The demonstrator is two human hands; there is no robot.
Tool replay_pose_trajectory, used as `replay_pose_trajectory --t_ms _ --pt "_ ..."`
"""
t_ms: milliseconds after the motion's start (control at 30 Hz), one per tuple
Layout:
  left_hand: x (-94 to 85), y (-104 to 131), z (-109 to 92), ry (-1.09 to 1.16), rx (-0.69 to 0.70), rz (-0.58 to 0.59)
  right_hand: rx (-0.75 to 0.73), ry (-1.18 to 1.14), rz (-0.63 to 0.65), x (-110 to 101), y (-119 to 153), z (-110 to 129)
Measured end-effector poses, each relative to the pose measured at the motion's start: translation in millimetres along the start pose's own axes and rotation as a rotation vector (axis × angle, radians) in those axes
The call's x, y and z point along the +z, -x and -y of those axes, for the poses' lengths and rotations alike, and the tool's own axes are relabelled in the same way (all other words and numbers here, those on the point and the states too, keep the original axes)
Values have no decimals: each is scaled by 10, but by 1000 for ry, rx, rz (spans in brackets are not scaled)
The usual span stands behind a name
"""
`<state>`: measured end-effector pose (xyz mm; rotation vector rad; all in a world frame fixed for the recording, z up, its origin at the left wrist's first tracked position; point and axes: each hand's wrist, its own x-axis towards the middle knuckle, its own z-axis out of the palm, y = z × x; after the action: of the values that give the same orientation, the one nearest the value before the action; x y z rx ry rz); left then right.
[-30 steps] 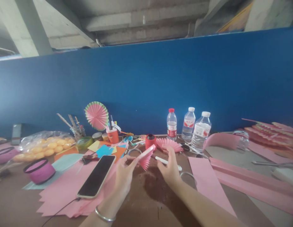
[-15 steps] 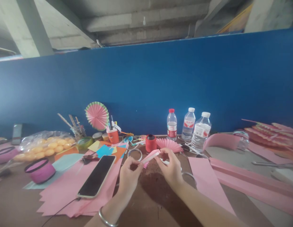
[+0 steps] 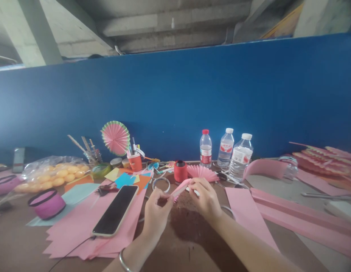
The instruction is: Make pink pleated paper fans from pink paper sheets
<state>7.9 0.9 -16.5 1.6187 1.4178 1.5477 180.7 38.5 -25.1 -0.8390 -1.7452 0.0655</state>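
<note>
Between my two hands, just above the brown table, is a narrow folded strip of pink paper [image 3: 180, 187]. My left hand [image 3: 157, 209] pinches its near left end between thumb and fingers. At the far right end, my right hand [image 3: 205, 198] has its fingers closed on the paper and partly covers it. Right behind the strip stands a red spool-like object [image 3: 180, 172] with a dark top. A pleated pink paper fan [image 3: 202, 173] lies beyond my right hand. A roll of tape [image 3: 161, 184] rests behind my left hand.
A phone [image 3: 115, 211] lies on pink sheets [image 3: 70, 234] at left, near a purple cup-shaped container [image 3: 47, 204]. Water bottles [image 3: 240, 156] stand at the back before a blue panel [image 3: 175, 98]. Pink paper [image 3: 249, 215] lies to the right. A round paper fan [image 3: 115, 138] leans behind.
My right fingers have closed further over the far end of the pink strip, covering its pale tip. My left hand keeps its pinch and has barely moved.
</note>
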Motion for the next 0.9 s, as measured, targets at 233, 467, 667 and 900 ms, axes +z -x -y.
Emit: replay_pose_trajectory --t_ms 233,467,667,900 --pt "-2 -12 -16 -5 20 -20 92 3 4 52 43 26" --pt "-10 -1 -22 -28 60 -21 182 9 49 62 70 46" --pt "-10 -6 19 -84 147 -28 231 28 90 98 93 50" --pt "-10 -30 24 -133 221 -33 288 -21 84 127 99 75"
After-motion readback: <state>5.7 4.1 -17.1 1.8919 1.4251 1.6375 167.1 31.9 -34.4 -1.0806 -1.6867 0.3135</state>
